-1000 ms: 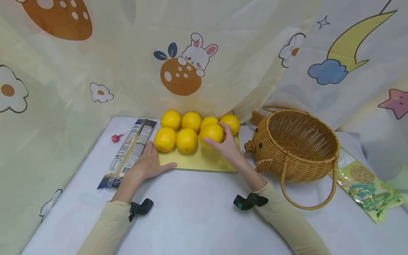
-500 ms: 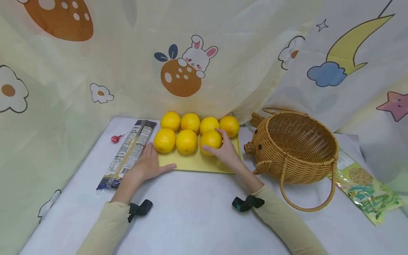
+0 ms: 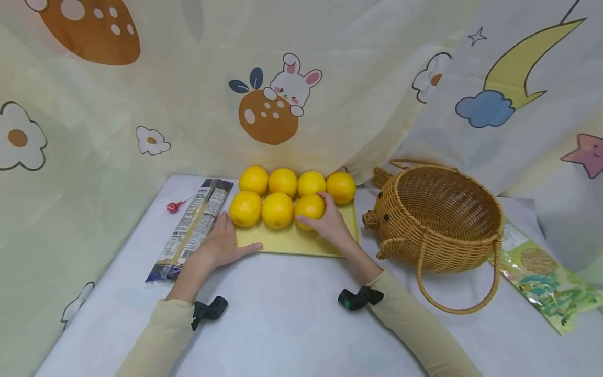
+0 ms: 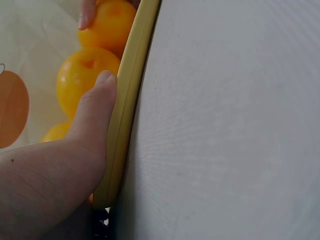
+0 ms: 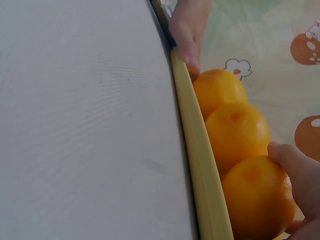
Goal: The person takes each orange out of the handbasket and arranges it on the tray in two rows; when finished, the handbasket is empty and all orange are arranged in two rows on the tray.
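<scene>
Several yellow-orange oranges stand in two rows on a shallow yellow tray (image 3: 292, 243), with more in the back row than in front. My right hand (image 3: 332, 222) grips the rightmost front orange (image 3: 308, 207), thumb on its near side and fingers round the far right. In the right wrist view this held orange (image 5: 257, 197) sits in line beside the other front ones, close against the tray wall. My left hand (image 3: 221, 246) rests at the tray's left front corner with straight fingers along its side. Its thumb (image 4: 97, 100) lies along the front rim.
Left of the tray lies a long printed packet (image 3: 195, 225) with a red lollipop (image 3: 173, 207) beyond it. A pig-shaped wicker basket (image 3: 438, 251) stands to the right, its handle drooping forward. Partly behind it is a green packet (image 3: 537, 272). A patterned cloth (image 3: 188, 94) hangs behind.
My right hand has lowered its orange from over the back row toward the front, into place beside the middle front one. The left hand stays at the tray corner.
</scene>
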### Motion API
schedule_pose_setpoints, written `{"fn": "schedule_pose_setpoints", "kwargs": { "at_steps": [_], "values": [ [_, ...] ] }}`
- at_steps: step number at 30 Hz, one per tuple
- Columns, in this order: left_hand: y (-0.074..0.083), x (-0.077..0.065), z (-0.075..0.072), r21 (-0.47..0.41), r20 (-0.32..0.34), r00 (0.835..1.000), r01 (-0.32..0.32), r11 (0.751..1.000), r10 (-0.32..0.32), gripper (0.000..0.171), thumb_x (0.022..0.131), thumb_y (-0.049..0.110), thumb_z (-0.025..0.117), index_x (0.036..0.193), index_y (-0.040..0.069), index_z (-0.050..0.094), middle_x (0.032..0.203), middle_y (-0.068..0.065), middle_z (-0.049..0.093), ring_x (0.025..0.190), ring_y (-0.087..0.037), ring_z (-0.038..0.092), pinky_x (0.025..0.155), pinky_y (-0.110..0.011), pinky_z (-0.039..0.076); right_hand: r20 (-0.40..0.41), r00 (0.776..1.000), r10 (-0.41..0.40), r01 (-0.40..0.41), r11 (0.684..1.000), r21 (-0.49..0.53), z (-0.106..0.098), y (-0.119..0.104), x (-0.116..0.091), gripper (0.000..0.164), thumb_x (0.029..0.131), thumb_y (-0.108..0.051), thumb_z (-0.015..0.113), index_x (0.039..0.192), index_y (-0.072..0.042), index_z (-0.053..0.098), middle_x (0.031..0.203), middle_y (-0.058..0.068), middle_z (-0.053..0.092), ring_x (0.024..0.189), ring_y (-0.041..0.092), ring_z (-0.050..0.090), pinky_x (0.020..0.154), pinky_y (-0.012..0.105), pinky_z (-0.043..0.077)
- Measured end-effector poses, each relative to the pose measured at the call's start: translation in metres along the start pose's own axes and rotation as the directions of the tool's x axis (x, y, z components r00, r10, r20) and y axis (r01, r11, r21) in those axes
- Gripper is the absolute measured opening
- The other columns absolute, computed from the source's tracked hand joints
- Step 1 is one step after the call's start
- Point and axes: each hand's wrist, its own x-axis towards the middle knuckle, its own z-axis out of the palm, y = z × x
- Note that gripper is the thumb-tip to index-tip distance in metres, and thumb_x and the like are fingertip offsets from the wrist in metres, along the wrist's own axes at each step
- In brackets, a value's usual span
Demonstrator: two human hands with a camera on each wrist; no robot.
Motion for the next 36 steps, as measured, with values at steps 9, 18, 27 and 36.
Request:
{"fn": "schedule_pose_setpoints", "kwargs": {
  "at_steps": [9, 18, 27, 36],
  "values": [
    [0.0001, 0.0018, -0.0019, 0.005, 0.006, 1.0, -0.007, 1.0, 0.007, 0.132, 0.076, 0.083, 0.049, 0.15, -0.01, -0.008, 0.157, -0.035, -0.01, 0.148, -0.048, -0.004, 0.122, -0.056, 0.007, -0.012, 1.0, -0.014, 0.014, 1.0, -0.01, 0.0008, 0.0035, 0.001, 0.098, 0.077, -0.044, 0.079, 0.151, -0.013, 0.022, 0.152, 0.017, 0.037, 0.136, 0.033, 0.042, 0.113, 0.053, 0.037],
    [0.0, -0.0026, -0.0012, 0.002, 0.003, 1.0, -0.014, 1.0, 0.014, 0.132, 0.077, 0.081, 0.051, 0.15, -0.012, -0.006, 0.157, -0.036, -0.008, 0.147, -0.05, -0.003, 0.122, -0.058, 0.007, -0.001, 0.999, -0.041, 0.041, 0.999, -0.005, -0.0005, 0.0074, -0.0066, 0.097, 0.08, -0.041, 0.078, 0.152, -0.009, 0.021, 0.154, 0.017, 0.034, 0.139, 0.033, 0.039, 0.116, 0.052, 0.034],
    [-0.0022, -0.0018, -0.0019, 0.005, -0.005, 1.0, -0.012, 1.0, 0.012, 0.132, 0.076, 0.083, 0.05, 0.15, -0.012, -0.006, 0.157, -0.036, -0.008, 0.147, -0.05, -0.002, 0.122, -0.058, 0.006, 0.014, 0.998, -0.06, 0.06, 0.998, 0.011, 0.0011, 0.0066, -0.0062, 0.096, 0.082, -0.04, 0.076, 0.152, -0.008, 0.019, 0.154, 0.017, 0.033, 0.138, 0.032, 0.04, 0.116, 0.05, 0.034],
    [-0.0055, 0.0003, 0.0001, -0.054, -0.011, 0.999, -0.044, 0.998, 0.044, 0.129, 0.079, 0.077, 0.054, 0.149, -0.013, -0.006, 0.156, -0.037, -0.006, 0.147, -0.05, 0.0, 0.122, -0.059, 0.008, -0.013, 0.998, -0.068, 0.069, 0.998, 0.015, -0.0047, 0.003, -0.0084, 0.081, 0.092, -0.047, 0.061, 0.151, -0.007, 0.022, 0.155, 0.018, 0.032, 0.139, 0.036, 0.04, 0.114, 0.048, 0.039]
  ]
}}
